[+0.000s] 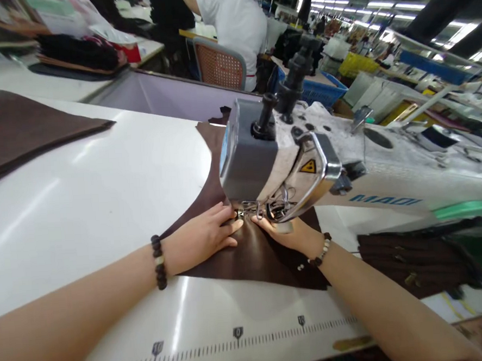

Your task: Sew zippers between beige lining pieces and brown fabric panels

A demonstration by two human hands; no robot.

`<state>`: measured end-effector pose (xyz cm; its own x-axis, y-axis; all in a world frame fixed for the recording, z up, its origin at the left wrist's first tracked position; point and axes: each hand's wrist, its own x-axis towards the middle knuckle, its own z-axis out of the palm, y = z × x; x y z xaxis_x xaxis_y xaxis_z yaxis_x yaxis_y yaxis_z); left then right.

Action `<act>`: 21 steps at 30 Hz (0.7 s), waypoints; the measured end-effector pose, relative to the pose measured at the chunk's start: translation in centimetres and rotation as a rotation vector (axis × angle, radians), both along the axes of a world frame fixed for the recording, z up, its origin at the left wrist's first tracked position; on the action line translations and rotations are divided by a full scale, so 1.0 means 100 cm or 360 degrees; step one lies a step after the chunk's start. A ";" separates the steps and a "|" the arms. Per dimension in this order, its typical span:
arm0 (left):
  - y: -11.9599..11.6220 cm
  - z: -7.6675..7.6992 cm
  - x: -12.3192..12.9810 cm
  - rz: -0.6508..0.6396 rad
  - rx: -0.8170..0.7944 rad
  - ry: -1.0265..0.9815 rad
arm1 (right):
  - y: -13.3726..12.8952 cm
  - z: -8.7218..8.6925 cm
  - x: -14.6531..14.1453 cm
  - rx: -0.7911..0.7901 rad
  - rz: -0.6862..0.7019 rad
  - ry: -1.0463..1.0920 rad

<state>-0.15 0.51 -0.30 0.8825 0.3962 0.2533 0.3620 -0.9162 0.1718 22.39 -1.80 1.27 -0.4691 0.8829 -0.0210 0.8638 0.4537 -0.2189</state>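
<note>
A dark brown fabric panel (246,259) lies under the needle area of a sewing machine (249,152), its surface rippled between my hands. My left hand (205,234) rests on the panel left of the presser foot (240,214), fingers stretched out and lying flat, fingertips close to the foot. On the other side, my right hand (287,235) also touches the panel. Its thumb or index fingertip points toward the foot, while the other fingers are hidden behind the machine head. Whether that hand pinches the fabric cannot be seen.
A stack of brown panels (26,134) lies on the white table (114,183) at left. More dark brown pieces (417,262) lie at right. A ruler scale (210,348) runs along the front edge. A person in white (235,28) sits beyond, near a blue crate (321,88).
</note>
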 end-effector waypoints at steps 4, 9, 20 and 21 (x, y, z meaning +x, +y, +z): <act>0.003 0.001 -0.002 -0.0006 -0.0023 0.0021 | -0.001 0.000 -0.008 -0.0126 -0.0107 0.0249; 0.004 0.000 -0.003 -0.0011 -0.0043 0.0015 | 0.001 -0.004 -0.010 -0.0167 -0.0134 0.0382; 0.033 0.002 -0.018 -0.0138 -0.0081 0.0080 | -0.030 0.003 -0.008 0.0031 -0.0478 0.0055; 0.039 0.003 -0.022 -0.0123 -0.0092 0.0096 | -0.045 0.003 -0.012 0.0064 -0.0506 -0.0052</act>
